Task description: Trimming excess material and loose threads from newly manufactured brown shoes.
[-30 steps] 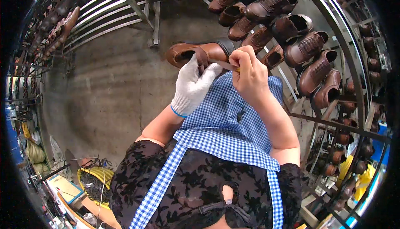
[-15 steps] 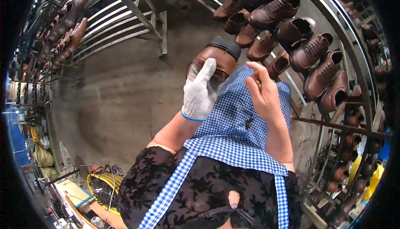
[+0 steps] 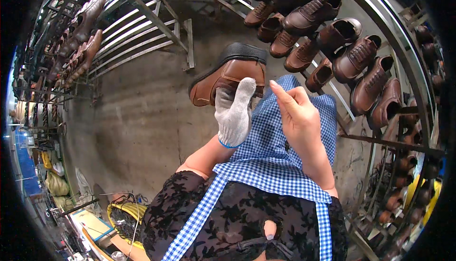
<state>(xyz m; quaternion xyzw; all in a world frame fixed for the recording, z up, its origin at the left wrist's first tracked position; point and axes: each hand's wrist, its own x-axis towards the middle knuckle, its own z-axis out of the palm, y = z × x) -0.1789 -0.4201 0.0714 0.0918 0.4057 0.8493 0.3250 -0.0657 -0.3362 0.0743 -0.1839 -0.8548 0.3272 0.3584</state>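
Bare grey concrete floor [image 3: 137, 118] fills the middle of the view, stained and cracked, with metal racking bending round it on both sides. On the right, a tiered metal rack [image 3: 380, 37] carries rows of brown leather shoes [image 3: 342, 47], most lying on their sides or heels with the openings showing. On the left, a second metal rack [image 3: 142, 28] has mostly bare rails near the floor, with more brown shoes [image 3: 83, 33] lined along its far end. Low in the picture the person wears a blue-and-white checked apron [image 3: 280, 161] over a black patterned top [image 3: 228, 213]. A coil of yellow hose [image 3: 126, 211] lies on the floor at lower left beside some clutter. Held up over the apron is a brown leather shoe [image 3: 228, 73] with a thick black sole, tilted so that the sole faces up and away. The left hand [image 3: 233, 113], in a white knit work glove with a blue cuff, is under the shoe with its fingers raised against the leather, supporting it. The right hand [image 3: 299, 111] is bare and just beside the shoe; its fingers are loosely curled with the forefinger stretched out toward the shoe's heel end, gripping nothing that can be made out.
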